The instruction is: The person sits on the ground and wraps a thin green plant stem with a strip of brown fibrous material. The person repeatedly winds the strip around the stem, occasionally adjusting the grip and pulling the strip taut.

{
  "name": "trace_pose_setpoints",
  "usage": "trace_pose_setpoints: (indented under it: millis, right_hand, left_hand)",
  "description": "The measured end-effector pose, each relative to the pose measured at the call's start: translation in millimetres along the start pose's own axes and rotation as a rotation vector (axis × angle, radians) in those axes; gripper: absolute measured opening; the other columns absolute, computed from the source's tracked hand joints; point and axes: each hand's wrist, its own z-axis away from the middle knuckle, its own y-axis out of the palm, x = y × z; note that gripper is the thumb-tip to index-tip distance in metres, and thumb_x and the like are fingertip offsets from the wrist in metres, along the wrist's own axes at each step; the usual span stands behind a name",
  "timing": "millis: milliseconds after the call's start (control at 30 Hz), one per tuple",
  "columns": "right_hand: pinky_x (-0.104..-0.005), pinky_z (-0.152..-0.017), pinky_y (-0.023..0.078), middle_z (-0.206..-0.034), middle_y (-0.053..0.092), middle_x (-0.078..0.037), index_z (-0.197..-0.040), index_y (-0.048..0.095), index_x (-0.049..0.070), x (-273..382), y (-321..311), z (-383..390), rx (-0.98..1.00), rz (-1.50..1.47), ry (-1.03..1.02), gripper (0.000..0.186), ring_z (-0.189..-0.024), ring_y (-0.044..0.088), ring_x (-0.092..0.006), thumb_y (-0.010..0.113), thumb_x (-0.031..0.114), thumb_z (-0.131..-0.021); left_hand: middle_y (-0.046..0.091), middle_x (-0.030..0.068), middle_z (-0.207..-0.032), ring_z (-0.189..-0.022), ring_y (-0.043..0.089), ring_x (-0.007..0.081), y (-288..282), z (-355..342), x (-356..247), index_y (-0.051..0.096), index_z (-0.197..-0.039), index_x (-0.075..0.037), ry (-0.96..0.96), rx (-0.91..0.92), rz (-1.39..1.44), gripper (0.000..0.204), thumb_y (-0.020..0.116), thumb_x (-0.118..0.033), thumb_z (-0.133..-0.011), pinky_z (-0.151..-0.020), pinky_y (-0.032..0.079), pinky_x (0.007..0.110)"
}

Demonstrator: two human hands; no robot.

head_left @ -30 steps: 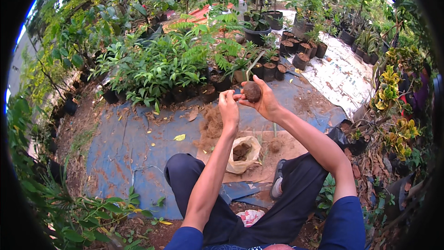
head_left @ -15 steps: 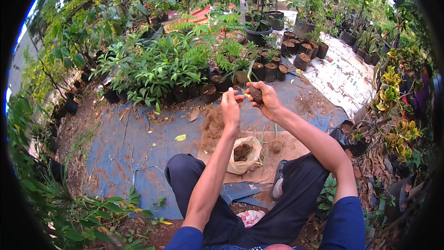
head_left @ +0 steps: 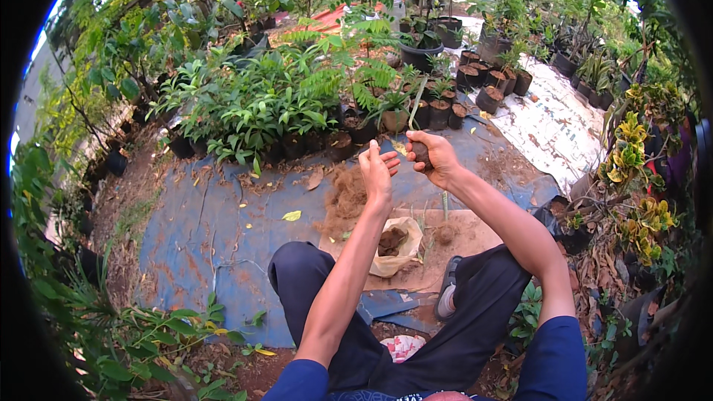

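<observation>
Head view: The right hand [head_left: 437, 157] is closed around a dark brown ball [head_left: 421, 154], fingers wrapped over its far side, part of the surface showing on the left. The ball is held up in the air above the blue tarp [head_left: 193, 252]. A narrow pale green strip [head_left: 418, 104] rises from the top of this hand; its join to the ball is hidden. The left hand [head_left: 379, 171] is raised just beside, apart from the ball, fingers loosely curled and partly spread; cannot tell whether a thin strand is pinched there. Below the hands, an open cream bag [head_left: 410, 250] with brown clumps inside sits on a tan sheet [head_left: 475, 234]. Loose brown fibre [head_left: 347, 194] lies left of the bag. Potted plants [head_left: 260, 108] line the tarp's far edge.
</observation>
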Motion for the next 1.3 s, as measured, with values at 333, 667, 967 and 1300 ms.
trace_pose_setpoints:
  millis: [333,667,967,1300]
  right_hand:
    - [-0.0227,-0.058,0.048,-0.089,0.063,-0.001,-0.113,0.061,0.007,-5,11,8,0.139,-0.189,0.035,0.034,-0.076,0.061,-0.0103,0.062,0.033,-0.092]
    - [-0.0211,-0.050,0.048,-0.088,0.062,-0.003,-0.108,0.059,0.008,-1,1,1,-0.003,-0.349,0.108,0.036,-0.069,0.060,-0.0105,0.066,0.038,-0.089]
    - [-0.0158,-0.037,0.034,-0.075,0.057,-0.005,-0.094,0.054,0.006,-1,-6,-4,0.117,-0.146,0.081,0.023,-0.055,0.050,-0.0084,0.062,0.028,-0.091]
    - [-0.0274,-0.067,0.053,-0.092,0.066,-0.005,-0.109,0.060,0.007,7,-1,3,0.195,-0.181,0.005,0.032,-0.082,0.065,-0.0133,0.061,0.034,-0.093]
  left_hand:
    - [0.057,0.0136,-0.111,-0.096,0.060,0.0219,-1,1,-1,0.038,-0.125,-0.005,-0.035,0.076,0.086,0.060,0.046,-0.056,-0.097,-0.083,0.048,0.040]
    - [0.057,0.0142,-0.117,-0.104,0.058,0.0233,-6,-2,1,0.036,-0.130,-0.006,-0.133,0.148,0.165,0.062,0.045,-0.056,-0.097,-0.091,0.043,0.039]
    - [0.060,0.0128,-0.114,-0.102,0.061,0.0209,-4,-2,2,0.037,-0.129,-0.006,-0.141,0.170,0.166,0.058,0.045,-0.054,-0.097,-0.089,0.043,0.037]
    - [0.060,0.0111,-0.111,-0.102,0.059,0.0204,-8,-6,0,0.044,-0.122,-0.008,-0.156,0.180,0.184,0.052,0.049,-0.053,-0.095,-0.089,0.045,0.036]
